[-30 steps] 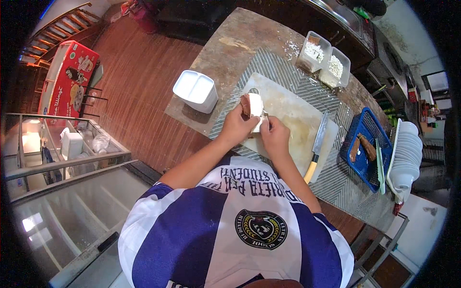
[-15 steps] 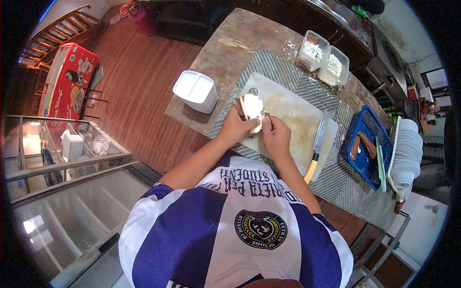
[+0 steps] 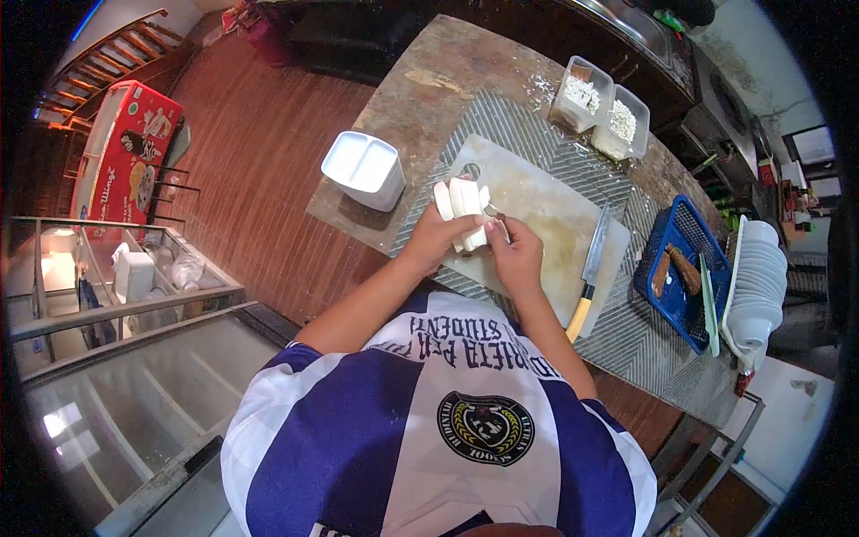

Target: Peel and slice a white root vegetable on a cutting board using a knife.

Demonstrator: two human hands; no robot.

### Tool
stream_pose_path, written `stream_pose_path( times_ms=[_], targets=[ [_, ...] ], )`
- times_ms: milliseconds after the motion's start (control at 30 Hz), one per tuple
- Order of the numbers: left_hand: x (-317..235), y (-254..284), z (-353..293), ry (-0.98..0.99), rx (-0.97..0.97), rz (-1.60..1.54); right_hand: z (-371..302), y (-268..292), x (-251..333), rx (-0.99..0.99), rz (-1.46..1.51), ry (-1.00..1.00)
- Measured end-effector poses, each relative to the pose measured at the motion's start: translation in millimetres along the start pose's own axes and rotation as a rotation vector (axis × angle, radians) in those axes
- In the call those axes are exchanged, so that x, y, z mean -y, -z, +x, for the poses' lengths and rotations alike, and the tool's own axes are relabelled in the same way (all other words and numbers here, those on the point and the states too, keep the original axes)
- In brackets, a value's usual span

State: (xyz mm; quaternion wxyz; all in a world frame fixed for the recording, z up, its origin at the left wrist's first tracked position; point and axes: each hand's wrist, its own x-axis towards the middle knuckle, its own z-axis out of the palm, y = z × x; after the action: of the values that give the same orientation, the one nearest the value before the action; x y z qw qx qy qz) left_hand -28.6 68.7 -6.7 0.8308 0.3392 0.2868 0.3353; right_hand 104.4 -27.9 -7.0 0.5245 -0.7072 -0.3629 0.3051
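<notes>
My left hand (image 3: 433, 240) is closed round several thick white sticks or slices of food (image 3: 463, 197), held side by side above the cutting board (image 3: 555, 219). Their exact kind is not clear. My right hand (image 3: 519, 252) is closed against their near right side, fingers bent and thumb pressed in. A thin light piece shows between the hands, too small to name. To the right, a knife (image 3: 593, 259) with a pale yellow handle lies across the board's edge.
A white two-compartment container (image 3: 365, 170) stands at left. At the far side are clear tubs (image 3: 617, 121) of white bits. On the right sit a blue basket (image 3: 667, 268) with brown pieces and a green-handled tool, and stacked white bowls (image 3: 759, 277).
The white pieces have turned and fanned apart in my left hand, showing more separate ends. My right hand has shifted slightly, and both hands stay over the board.
</notes>
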Motion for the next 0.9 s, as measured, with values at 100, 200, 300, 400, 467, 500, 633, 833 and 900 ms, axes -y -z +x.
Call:
stream_pose_path(
  times_ms=[100, 200, 300, 400, 467, 500, 633, 833, 900],
  targets=[
    [-6.5, -6.5, -0.6, 0.092, -0.070, 0.219, -1.6, -0.2, 10.0, -0.044, -0.184, 0.120],
    [-5.3, -8.6, 0.6, 0.013, -0.087, 0.287, -1.7, -1.7, 11.4, -0.078, -0.268, 0.148],
    [-1.3, -6.1, 2.9, -0.096, -0.144, 0.428, -1.6, -5.3, 7.4, -0.118, -0.239, 0.091],
    [0.3, -4.0, 5.3, -0.052, -0.172, 0.374, -0.5, -4.0, 8.7, -0.126, -0.144, 0.051],
    [3.3, -2.8, 4.4, -0.108, -0.148, 0.262, 0.0, -0.7, 11.2, -0.102, -0.097, 0.032],
    [4.1, -1.9, 5.0, -0.108, -0.148, 0.262, 0.5, 0.7, 12.0, -0.059, -0.075, 0.066],
    [4.2, -0.3, 5.4, -0.112, -0.091, 0.158, 1.5, 4.4, 18.2, 0.040, 0.084, -0.085],
    [7.0, 0.2, 6.4, -0.062, -0.087, 0.173, 1.8, -0.4, 12.6, -0.069, -0.135, 0.044],
    [8.9, 1.0, 7.5, -0.060, -0.095, 0.202, 1.6, -2.0, 13.3, -0.107, -0.185, 0.076]
  ],
)
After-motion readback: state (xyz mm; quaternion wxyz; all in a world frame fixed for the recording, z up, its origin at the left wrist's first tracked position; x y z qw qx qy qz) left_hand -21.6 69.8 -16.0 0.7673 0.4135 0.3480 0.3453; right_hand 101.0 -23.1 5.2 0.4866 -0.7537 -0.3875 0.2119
